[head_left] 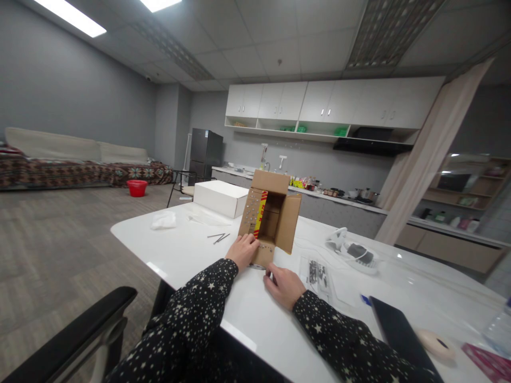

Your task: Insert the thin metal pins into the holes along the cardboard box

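Note:
A small brown cardboard box point(271, 215) lies on its side on the white table point(191, 250), its open mouth with spread flaps facing me. A red and yellow strip runs along its left flap. My left hand point(242, 250) rests on the box's lower left flap, fingers curled against the cardboard. My right hand point(282, 284) lies on the table just below the box's near flap, fingers bent, fingertips at the flap's edge. Both sleeves are black with white stars.
A white closed box point(220, 198) stands behind the cardboard one, with crumpled plastic point(163, 219) and thin dark sticks point(219, 238) to the left. A clear bag of small parts point(317, 272), a white device point(353, 250) and a dark tablet point(399, 332) lie right. A black chair arm point(72, 340) is at lower left.

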### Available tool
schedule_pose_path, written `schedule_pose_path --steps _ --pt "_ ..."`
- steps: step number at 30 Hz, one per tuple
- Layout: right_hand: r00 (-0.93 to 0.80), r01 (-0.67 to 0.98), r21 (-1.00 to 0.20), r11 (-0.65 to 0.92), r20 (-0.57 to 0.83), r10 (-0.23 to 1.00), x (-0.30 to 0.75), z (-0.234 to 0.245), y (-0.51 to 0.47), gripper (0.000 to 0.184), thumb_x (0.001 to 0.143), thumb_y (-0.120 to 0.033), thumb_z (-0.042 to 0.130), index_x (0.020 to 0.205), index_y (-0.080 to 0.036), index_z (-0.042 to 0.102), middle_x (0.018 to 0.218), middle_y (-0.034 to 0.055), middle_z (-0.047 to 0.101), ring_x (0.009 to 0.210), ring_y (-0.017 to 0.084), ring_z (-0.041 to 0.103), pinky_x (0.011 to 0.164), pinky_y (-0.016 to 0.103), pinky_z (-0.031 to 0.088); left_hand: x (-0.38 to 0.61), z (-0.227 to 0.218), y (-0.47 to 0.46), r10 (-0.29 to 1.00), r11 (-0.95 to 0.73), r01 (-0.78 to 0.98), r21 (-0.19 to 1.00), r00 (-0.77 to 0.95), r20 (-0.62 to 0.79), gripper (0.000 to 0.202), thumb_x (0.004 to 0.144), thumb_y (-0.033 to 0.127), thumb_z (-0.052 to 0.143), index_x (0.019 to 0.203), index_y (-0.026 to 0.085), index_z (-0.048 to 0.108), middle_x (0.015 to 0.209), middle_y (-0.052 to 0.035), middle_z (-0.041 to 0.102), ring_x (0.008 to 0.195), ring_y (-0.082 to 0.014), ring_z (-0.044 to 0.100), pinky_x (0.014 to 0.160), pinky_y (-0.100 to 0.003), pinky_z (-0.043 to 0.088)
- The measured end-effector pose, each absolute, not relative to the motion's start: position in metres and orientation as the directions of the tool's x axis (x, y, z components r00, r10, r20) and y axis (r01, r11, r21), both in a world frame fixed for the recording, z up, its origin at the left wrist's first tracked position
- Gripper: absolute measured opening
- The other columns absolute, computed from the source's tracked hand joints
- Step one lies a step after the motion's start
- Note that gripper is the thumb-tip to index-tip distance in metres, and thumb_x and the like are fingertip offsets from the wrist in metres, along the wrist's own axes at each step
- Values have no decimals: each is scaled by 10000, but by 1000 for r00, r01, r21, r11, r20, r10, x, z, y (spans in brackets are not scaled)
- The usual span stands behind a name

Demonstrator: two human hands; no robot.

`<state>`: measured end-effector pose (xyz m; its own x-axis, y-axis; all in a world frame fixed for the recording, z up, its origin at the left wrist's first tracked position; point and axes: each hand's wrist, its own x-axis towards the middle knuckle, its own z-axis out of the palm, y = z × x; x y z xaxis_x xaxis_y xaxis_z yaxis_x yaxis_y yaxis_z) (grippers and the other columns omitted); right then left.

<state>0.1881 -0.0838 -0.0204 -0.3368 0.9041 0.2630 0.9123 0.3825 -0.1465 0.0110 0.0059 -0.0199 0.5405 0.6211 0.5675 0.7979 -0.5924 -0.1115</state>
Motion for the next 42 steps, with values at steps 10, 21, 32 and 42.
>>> schedule_pose_path --steps 10,21,32,42 --pt "-346 903 -160 399 280 895 190 -22 -84 131 885 -283 434 903 -211 542 728 -2 639 637 125 541 584 240 241 15 -17 4 593 -563 814 -143 518 616 199 858 100 441 1005 186 544 965 -83 538 913 -222 508 801 -358 386" --pt "-336 911 -158 380 248 909 189 -19 -85 151 891 -284 435 928 -205 559 739 4 636 654 129 543 596 241 257 10 -20 8 459 -615 779 -122 479 748 247 814 102 500 1044 190 523 970 -64 541 908 -202 533 792 -342 420" --pt "-348 901 -165 401 275 896 189 -20 -84 128 882 -283 440 906 -211 543 713 -7 625 632 126 533 578 239 238 9 -15 2 451 -648 761 -40 425 785 214 816 118 484 1012 189 534 944 -56 535 887 -186 545 790 -334 426" --pt "-339 911 -152 385 257 905 189 -18 -85 134 887 -275 434 915 -209 547 726 -5 632 632 124 536 581 240 238 8 -18 2 530 -613 789 40 374 761 148 805 139 486 923 195 555 918 -42 520 823 -166 543 776 -312 432"
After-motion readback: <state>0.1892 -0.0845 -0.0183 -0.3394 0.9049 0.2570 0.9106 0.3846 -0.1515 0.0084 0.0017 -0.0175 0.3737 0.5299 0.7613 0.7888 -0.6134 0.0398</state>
